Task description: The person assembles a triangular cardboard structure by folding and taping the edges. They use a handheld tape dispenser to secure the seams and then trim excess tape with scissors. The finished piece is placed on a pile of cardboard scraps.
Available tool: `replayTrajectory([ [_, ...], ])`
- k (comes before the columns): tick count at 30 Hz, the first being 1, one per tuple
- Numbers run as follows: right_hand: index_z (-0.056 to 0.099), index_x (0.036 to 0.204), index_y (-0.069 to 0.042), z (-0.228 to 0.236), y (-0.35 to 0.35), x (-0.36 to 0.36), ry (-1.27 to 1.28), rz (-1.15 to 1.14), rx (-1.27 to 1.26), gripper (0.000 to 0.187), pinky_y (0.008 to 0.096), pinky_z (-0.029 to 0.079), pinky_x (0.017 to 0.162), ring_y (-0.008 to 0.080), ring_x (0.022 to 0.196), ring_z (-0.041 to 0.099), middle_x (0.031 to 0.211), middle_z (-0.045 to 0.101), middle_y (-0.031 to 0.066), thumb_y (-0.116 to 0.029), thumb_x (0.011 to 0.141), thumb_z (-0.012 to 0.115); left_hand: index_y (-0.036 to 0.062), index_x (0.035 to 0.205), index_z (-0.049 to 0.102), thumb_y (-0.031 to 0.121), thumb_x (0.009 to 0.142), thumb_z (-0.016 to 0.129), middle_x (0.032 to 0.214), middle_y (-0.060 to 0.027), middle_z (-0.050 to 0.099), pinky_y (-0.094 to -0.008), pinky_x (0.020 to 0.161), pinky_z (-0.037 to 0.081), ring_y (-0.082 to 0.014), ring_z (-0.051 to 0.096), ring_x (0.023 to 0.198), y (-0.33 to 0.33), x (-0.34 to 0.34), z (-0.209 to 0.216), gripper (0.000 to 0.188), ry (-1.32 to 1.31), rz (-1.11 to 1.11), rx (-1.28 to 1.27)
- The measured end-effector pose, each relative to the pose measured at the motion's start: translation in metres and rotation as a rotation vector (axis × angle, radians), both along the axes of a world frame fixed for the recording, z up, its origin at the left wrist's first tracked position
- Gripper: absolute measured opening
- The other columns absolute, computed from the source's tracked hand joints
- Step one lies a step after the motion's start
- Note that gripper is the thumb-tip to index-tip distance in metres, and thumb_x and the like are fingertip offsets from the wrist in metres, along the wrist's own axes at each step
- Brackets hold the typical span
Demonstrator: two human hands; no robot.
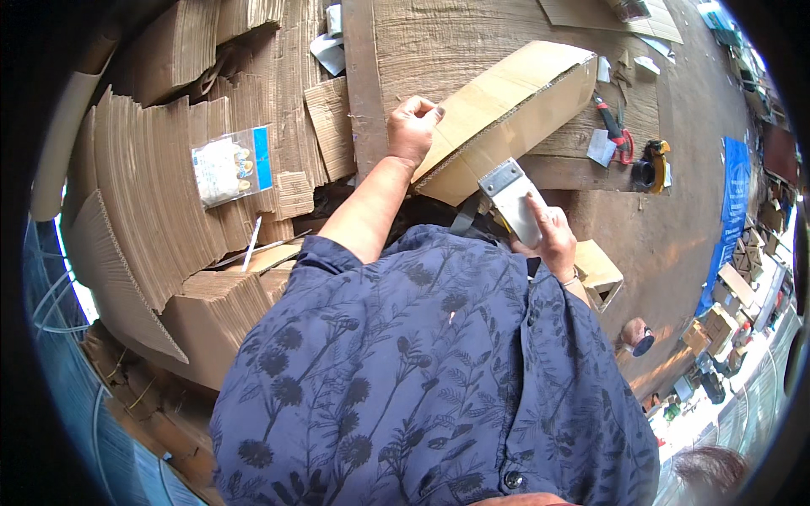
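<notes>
On table [582, 174], long cardboard box [510, 105] is angled lengthwise away to R of L hand [412, 131] (nearer, fingers curled together), w/ gray tool [513, 205] gripped in R hand [553, 238] by box's near end.

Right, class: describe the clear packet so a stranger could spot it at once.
Find the large cardboard stack on the picture's left. On top lies the clear packet. Unlike the plain brown cardboard around it, it is see-through, with a bright blue strip along its right edge.

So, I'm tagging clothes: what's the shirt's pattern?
The shirt is blue with a darker floral print, best in the head view.
</notes>
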State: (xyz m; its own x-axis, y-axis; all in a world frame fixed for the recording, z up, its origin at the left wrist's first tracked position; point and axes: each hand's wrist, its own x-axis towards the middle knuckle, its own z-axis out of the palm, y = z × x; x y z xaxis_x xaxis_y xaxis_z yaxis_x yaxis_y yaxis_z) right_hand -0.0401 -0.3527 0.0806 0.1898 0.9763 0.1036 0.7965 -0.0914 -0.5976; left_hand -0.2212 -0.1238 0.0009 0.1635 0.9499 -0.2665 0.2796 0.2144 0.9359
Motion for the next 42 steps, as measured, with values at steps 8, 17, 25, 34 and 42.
replayTrajectory([
  [8,0.054,0.138,-0.023,-0.001,0.011,-0.007,-0.04,-0.017,-0.072,0.083,0.0352,0.055,0.064,0.0255,0.076,0.062,0.089,0.058,0.0075,-0.021,0.06,0.08,0.0051,0.08,0.065,0.013,0.087,0.075,0.076,0.0018,0.066,-0.0241,0.067,0.046,-0.0065,0.055,0.07,0.048,-0.016,-0.062,0.015,-0.31,0.13,-0.037],
  [17,0.048,0.143,-0.026,-0.039,0.012,-0.009,-0.012,0.001,-0.277,0.086,0.0387,0.055,0.071,0.0266,0.083,0.062,0.095,0.058,0.0096,-0.017,0.062,0.078,0.0062,0.086,0.066,0.01,0.086,0.076,0.08,0.0013,0.065,-0.0248,0.071,0.047,-0.0083,0.056,0.073,0.027,-0.013,-0.133,0.01,-0.283,0.079,-0.235],
  [25,0.051,0.139,-0.026,-0.05,0.028,-0.018,0.03,-0.007,-0.275,0.084,0.0388,0.056,0.072,0.0283,0.082,0.063,0.094,0.056,0.0098,-0.015,0.061,0.079,0.006,0.089,0.065,0.024,0.077,0.081,0.096,-0.0082,0.067,-0.0358,0.085,0.051,-0.0203,0.061,0.09,0.009,-0.024,-0.161,0.026,0.318,-0.035,-0.24],
  [34,0.049,0.142,-0.021,-0.061,0.022,-0.014,0.037,0.0,-0.269,0.085,0.039,0.055,0.072,0.03,0.082,0.061,0.095,0.055,0.0114,-0.015,0.062,0.077,0.0032,0.135,0.053,0.034,0.102,0.047,0.146,-0.0155,0.047,-0.0359,0.115,0.031,-0.0278,0.041,0.138,-0.007,-0.034,-0.09,0.045,-0.044,-0.702,0.034],
  [42,0.05,0.141,-0.026,-0.062,0.029,-0.012,0.043,0.014,-0.226,0.085,0.0395,0.056,0.07,0.0295,0.079,0.062,0.093,0.056,0.0113,-0.017,0.062,0.079,0.005,0.149,0.034,0.045,0.105,0.03,0.156,-0.017,0.03,-0.0365,0.12,0.019,-0.0289,0.024,0.147,0.023,-0.016,-0.144,0.06,0.388,-0.797,0.05],
])
